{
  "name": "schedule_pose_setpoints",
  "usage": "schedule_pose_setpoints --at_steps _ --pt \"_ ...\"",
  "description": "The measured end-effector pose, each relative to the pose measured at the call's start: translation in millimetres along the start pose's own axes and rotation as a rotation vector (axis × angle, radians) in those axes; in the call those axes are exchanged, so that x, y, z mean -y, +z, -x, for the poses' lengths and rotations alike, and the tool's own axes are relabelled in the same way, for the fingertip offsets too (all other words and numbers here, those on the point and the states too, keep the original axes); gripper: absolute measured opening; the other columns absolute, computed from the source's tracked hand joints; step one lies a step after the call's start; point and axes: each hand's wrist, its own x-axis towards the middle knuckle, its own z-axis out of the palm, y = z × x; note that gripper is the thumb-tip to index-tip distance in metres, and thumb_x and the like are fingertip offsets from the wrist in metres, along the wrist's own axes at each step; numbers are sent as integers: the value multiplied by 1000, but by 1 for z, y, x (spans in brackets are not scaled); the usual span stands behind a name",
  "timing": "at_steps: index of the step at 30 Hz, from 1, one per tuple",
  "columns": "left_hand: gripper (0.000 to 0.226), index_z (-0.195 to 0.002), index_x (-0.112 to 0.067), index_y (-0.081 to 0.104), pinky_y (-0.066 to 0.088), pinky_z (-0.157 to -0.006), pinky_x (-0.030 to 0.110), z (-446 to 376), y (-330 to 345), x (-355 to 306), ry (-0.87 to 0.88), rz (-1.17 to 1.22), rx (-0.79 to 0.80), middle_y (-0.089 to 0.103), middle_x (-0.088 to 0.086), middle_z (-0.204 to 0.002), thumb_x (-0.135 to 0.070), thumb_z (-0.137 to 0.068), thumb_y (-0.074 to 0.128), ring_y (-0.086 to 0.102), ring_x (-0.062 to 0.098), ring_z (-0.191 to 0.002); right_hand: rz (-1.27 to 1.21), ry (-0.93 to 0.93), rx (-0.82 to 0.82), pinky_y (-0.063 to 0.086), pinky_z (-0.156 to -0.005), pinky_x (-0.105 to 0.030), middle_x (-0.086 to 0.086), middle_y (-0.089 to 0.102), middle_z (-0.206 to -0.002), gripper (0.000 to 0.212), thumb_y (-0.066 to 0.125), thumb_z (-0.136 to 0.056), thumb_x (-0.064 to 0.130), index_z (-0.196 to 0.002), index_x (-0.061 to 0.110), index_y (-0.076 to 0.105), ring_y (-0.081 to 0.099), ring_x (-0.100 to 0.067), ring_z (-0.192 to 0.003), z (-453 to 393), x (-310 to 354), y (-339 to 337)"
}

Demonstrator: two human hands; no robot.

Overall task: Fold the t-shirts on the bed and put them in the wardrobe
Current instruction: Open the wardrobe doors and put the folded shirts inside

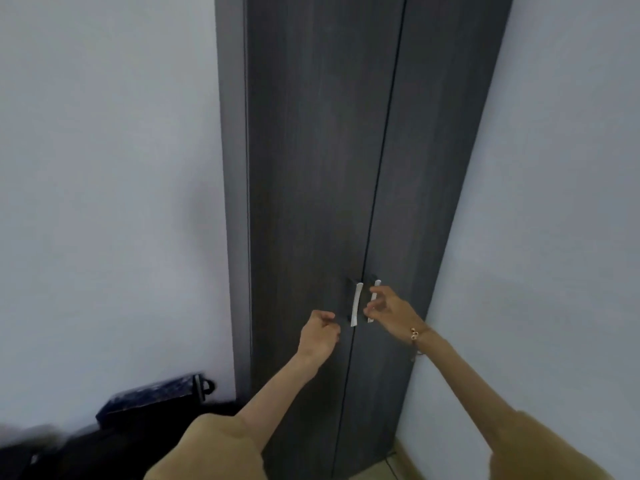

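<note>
Two bare hands reach toward the tall dark grey wood-grain wardrobe, whose two doors stand closed, meeting at a thin vertical seam. Head view: the left hand has its fingers curled in loosely and holds nothing; it hovers just left of the left pale curved metal handle, apart from it. The right hand is partly open, thumb and fingers spread narrowly around the right pale handle; whether they touch it cannot be told. A beaded bracelet circles the right wrist. Pale grey walls flank the wardrobe on both sides. A dark blue patterned bag lies low at left, near the wardrobe's left edge. No t-shirts are in view.
</note>
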Motion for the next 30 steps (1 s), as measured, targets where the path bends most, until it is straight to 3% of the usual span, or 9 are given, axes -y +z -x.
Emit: schedule_pose_setpoints --at_steps 3,8,11,15,19,23,25,27,30 --pt "20 -111 -13 49 41 -65 22 -27 20 -4 -16 -34 18 55 2 -96 -4 -93 46 54 16 -86 22 30 -19 36 -97 -26 -11 57 -126 48 54 -93 16 -137 10 36 52 -26 -120 -19 -21 -12" --pt "24 -116 -12 52 43 -91 32 -91 46 -12 -11 -85 18 56 11 -120 -7 -93 45 54 26 -113 19 48 -27 41 -98 -29 -13 58 -123 46 54 -92 14 -135 8 37 54 -25 -116 -70 -46 -25" --pt "20 -110 -16 53 44 -87 29 -134 61 -18 -11 -88 -3 57 11 -121 -8 -93 47 56 25 -110 12 64 -1 39 -96 -25 -13 54 -129 49 54 -93 14 -137 8 36 51 -25 -119 -105 -58 -32" --pt "28 -119 -13 51 41 -79 23 -177 75 -26 8 -135 -1 56 10 -121 -8 -93 45 53 18 -96 16 64 11 36 -92 -21 -12 49 -134 51 55 -93 15 -139 8 35 48 -24 -123 -147 -74 -39" --pt "33 -130 -12 47 41 -90 24 -205 88 -21 14 -239 -3 52 8 -127 -11 -96 45 52 18 -109 19 58 18 37 -92 -21 -9 51 -126 49 57 -91 13 -136 5 38 50 -22 -118 -179 -94 -39" --pt "27 -122 -13 55 46 -92 27 -223 99 -7 48 -352 -144 60 4 -121 -13 -97 45 56 18 -108 -6 57 70 39 -87 -19 -5 50 -112 45 59 -89 7 -132 3 43 52 -18 -110 -208 -118 -30" --pt "25 -118 -16 59 48 -89 26 -225 104 -2 102 -417 -224 63 -1 -115 -11 -96 46 58 15 -104 27 25 131 37 -78 -14 -8 55 -109 40 57 -90 9 -128 6 46 54 -15 -99 -221 -127 -27" --pt "25 -115 -16 60 49 -84 22 -221 110 3 157 -461 -308 63 -2 -111 -8 -93 51 59 11 -98 55 -36 175 35 -65 -18 -10 56 -97 31 55 -91 10 -120 9 49 52 -15 -84 -231 -134 -24" --pt "19 -106 -11 59 44 -72 16 -215 120 10 195 -442 -482 56 2 -105 -8 -87 62 55 9 -86 57 -104 201 40 -64 -22 -15 63 -100 18 52 -93 12 -111 11 57 59 -28 -90 -239 -140 -21"
